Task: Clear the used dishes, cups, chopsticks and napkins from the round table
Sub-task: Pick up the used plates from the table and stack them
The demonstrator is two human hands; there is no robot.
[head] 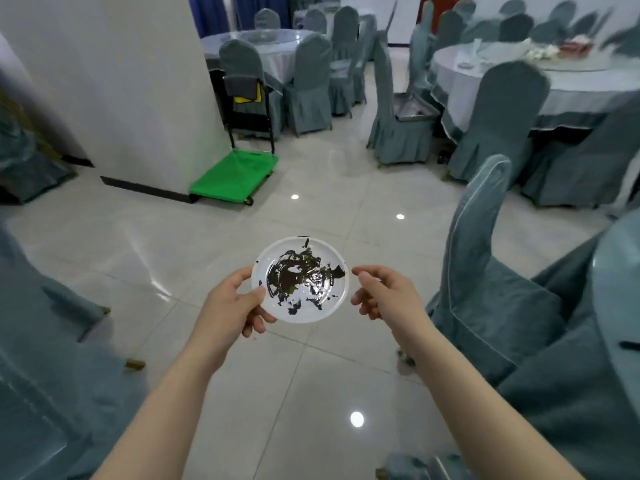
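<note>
At centre frame, a person's left hand [231, 304] pinches the near-left rim of a used white plate [300, 279] smeared with dark scraps, thumb on top and fingers curled beneath, holding it level over the tiled floor [173, 244]. The right hand [382, 296] hovers just beside the plate's right edge, fingers loosely curled and holding nothing. The plate appears to be in transit from the table; next it needs a drop-off point, possibly the green cart [235, 176] at centre left.
</note>
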